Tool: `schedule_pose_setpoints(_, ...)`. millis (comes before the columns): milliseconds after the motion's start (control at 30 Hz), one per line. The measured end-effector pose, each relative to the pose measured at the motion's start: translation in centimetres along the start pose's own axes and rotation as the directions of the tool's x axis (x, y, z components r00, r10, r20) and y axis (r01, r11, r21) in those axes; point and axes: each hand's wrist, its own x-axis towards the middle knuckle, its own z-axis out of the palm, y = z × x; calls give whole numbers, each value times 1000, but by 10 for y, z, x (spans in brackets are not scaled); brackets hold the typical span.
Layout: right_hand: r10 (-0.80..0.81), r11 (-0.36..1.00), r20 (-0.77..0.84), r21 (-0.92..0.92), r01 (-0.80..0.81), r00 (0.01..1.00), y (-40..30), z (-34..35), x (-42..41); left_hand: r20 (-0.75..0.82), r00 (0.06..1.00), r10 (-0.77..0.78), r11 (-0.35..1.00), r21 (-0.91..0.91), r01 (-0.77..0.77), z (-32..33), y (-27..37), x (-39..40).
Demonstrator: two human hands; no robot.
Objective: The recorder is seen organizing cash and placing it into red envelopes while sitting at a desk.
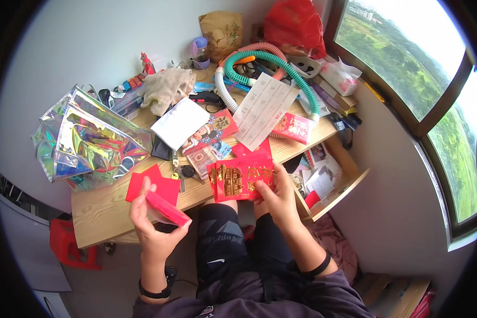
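Note:
My left hand (157,230) grips a thin stack of red envelopes (167,207) by its edges, thumb at one end and fingers at the other. Just behind it, more red envelopes (149,183) lie at the desk's front edge. My right hand (276,194) pinches a few red envelopes with gold print (242,179), slightly fanned, above the desk edge. Beyond them lie banknotes (204,159), keys (187,171), a red card with a cartoon mouse (212,129), a folded white paper (181,123), a printed calendar sheet (264,109) and a red packet with gold print (294,128).
A shiny iridescent bag (99,139) fills the desk's left side. Coiled ribbed hoses (310,89), a beige cloth (169,89) and a red plastic bag (296,26) stand farther back. An open drawer (342,194) juts out at the right, near my right forearm. A red stool (73,246) is below left.

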Motion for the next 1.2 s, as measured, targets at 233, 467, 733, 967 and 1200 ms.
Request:
schedule_pose_setpoints(233,236,948,58,204,-243,970,12,6,9,-125,974,-187,981,-70,180,-21,-9,-37)
schedule_pose_setpoints(467,192,945,182,231,-232,964,23,54,14,-193,960,-204,976,35,215,-41,-10,-49)
schedule_pose_setpoints(733,251,951,302,101,-292,920,25,103,18,-321,926,-201,970,68,235,-64,-12,-59)
schedule_pose_setpoints(967,159,980,486,-186,-77,859,33,185,34,-369,906,-209,954,127,271,-88,-9,-77)
schedule_pose_setpoints(1200,-374,714,496,-384,585,783,0,164,5,-309,945,-108,970,177,169,-79,-18,-65)
